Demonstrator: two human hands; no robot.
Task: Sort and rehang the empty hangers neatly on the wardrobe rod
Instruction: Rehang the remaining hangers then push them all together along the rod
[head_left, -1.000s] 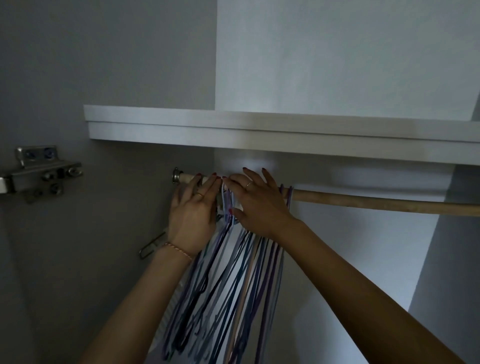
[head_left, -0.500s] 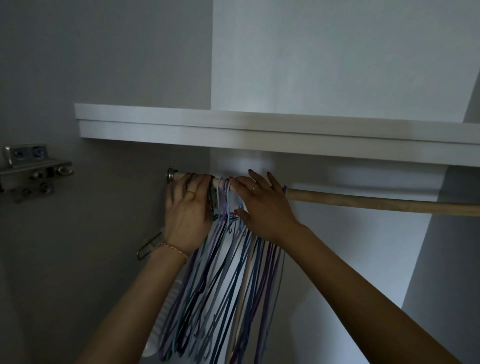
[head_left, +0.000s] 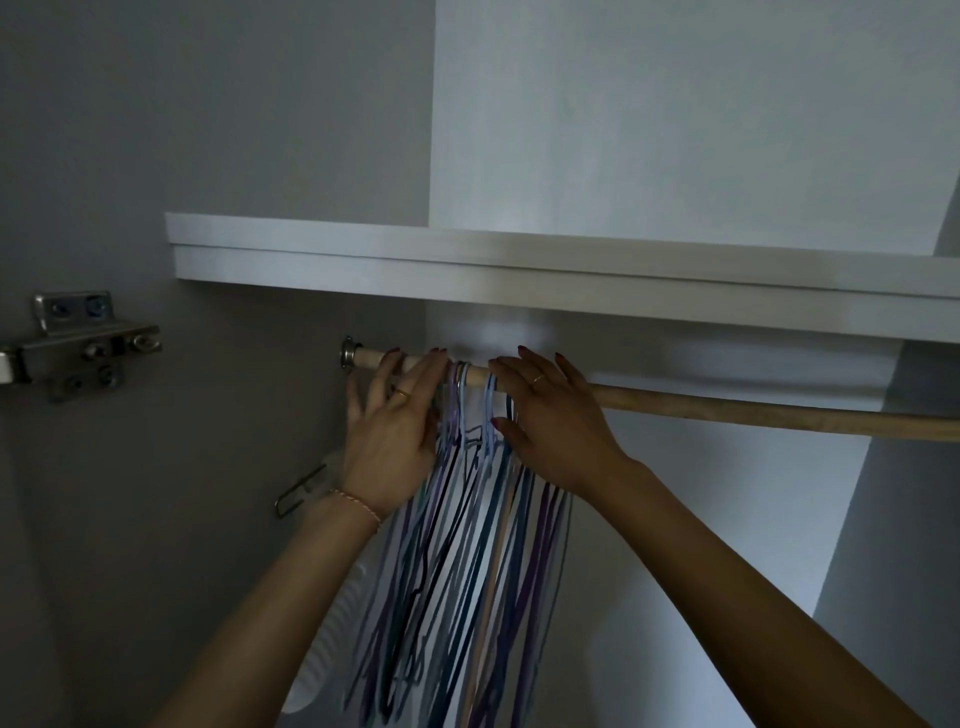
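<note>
A wooden wardrobe rod (head_left: 753, 410) runs from a metal socket on the left wall out to the right. A bundle of thin hangers (head_left: 467, 571) in blue, purple, black and beige hangs from its left end, hooks bunched together. My left hand (head_left: 392, 431) lies flat against the left side of the bundle, fingers spread up to the rod. My right hand (head_left: 550, 426) presses the right side of the hooks, fingers spread over the rod. A small gap with a few hooks shows between the two hands. Neither hand closes around a hanger.
A white shelf (head_left: 519, 270) sits just above the rod. On the left wall are a metal door hinge (head_left: 78, 353) and a small metal clip (head_left: 298, 491). A white ribbed object (head_left: 337, 623) hangs behind the hangers at the lower left.
The two hands have drawn a little apart, opening a gap in the hooks between them. My right hand slid slightly right along the rod.
</note>
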